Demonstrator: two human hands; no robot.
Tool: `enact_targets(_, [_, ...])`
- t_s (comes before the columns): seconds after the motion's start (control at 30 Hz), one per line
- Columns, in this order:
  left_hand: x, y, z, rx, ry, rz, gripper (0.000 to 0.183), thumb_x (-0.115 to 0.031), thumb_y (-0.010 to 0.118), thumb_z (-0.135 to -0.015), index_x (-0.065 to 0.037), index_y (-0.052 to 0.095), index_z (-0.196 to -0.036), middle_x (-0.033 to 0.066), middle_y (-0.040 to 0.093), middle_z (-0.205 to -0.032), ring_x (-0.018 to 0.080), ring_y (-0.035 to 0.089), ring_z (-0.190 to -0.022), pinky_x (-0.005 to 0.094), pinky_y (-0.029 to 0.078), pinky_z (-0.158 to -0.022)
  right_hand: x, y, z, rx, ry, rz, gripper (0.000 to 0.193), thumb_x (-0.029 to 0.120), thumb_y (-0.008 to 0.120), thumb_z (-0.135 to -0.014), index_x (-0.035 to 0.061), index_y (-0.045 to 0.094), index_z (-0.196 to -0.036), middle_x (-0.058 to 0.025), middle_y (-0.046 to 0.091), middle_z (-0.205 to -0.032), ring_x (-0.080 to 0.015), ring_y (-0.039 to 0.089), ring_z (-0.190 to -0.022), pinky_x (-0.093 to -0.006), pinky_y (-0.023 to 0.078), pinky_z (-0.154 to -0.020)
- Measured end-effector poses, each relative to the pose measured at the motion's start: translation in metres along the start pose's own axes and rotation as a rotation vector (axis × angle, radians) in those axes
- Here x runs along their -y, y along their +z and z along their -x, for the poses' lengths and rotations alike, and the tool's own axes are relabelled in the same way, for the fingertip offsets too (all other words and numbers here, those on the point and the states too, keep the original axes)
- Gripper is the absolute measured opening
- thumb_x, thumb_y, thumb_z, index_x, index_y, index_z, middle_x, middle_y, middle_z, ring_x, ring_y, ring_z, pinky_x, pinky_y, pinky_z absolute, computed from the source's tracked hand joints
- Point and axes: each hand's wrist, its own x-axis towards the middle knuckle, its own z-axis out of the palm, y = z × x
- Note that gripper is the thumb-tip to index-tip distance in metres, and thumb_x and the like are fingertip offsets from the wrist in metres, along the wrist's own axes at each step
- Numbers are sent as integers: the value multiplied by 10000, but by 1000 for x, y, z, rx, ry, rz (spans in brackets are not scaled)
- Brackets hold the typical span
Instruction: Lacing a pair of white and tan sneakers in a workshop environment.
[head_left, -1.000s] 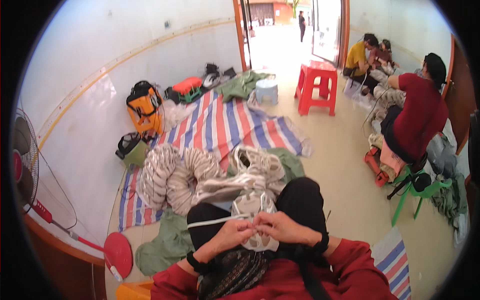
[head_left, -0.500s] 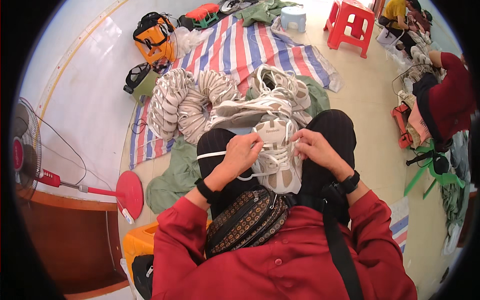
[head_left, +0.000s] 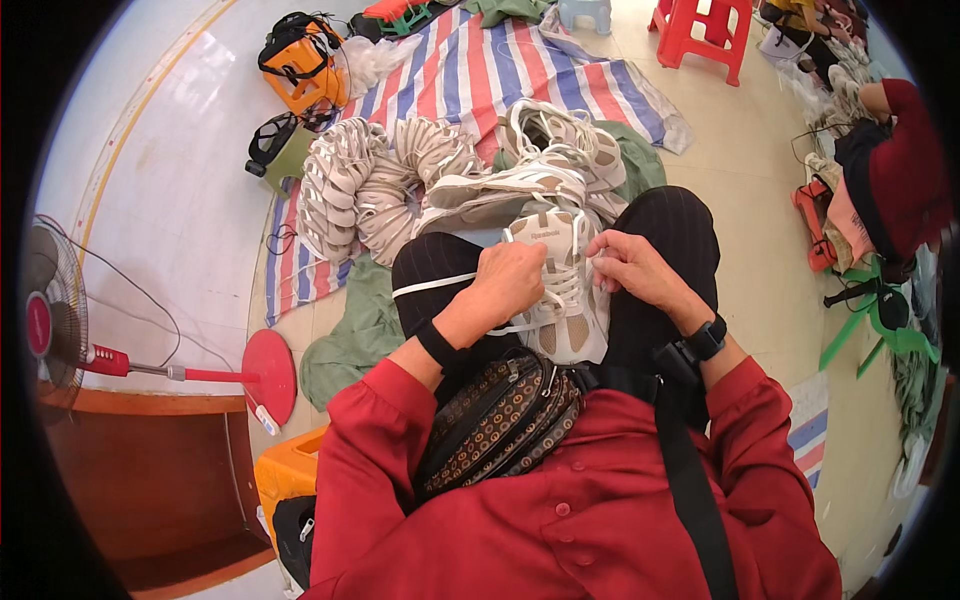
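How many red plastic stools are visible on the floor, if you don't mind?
1: a red plastic stool stands at the top of the picture, beyond the striped tarp. Others may lie outside the view.

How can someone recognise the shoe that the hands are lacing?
On the person's black-trousered lap, before the heap of shoes, lies one white sneaker. Unlike those, it rests between the left hand and the right hand, a white lace trailing leftward.

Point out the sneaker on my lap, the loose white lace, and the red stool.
sneaker (head_left: 562,300), head view, on its laced upper.
white lace (head_left: 432,286), head view, on the strand across the left thigh.
red stool (head_left: 703,30), head view, on its side panel.
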Motion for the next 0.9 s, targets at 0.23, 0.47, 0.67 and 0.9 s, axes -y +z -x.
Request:
enact_targets(0.23, [7,-2,-7,69,78,21,102,-115,548,-775,-19,572,-795,228,609,-686,437,614,-708,516,475,-630,-4,3,-2,11,-11,5,152,79,512,-877,19,578,-1000,-17,606,-698,-70,535,-577,-225,444,-528])
enact_targets(0.47, [-4,-9,-9,150,15,-28,135,-117,535,-770,-12,601,-820,239,631,-750,429,627,-775,506,487,-674,-4,5,-2,47,33,-18,132,86,512,-900,37,584,-999,6,602,-715,-46,522,-598,-199,434,-560])
enact_targets(0.67, [-8,-7,-7,174,-114,-26,187,-117,524,-757,12,627,-845,263,639,-796,435,632,-805,509,497,-717,-2,4,-1,34,12,21,134,80,509,-895,30,584,-993,3,602,-713,-47,520,-594,-199,431,-558])
enact_targets(0.9, [-14,-10,-8,189,-173,-25,231,-138,510,-762,33,650,-830,283,639,-808,446,631,-813,512,499,-742,-2,3,-2,30,17,50,127,84,511,-895,32,590,-979,-5,603,-707,-51,520,-592,-207,433,-553])
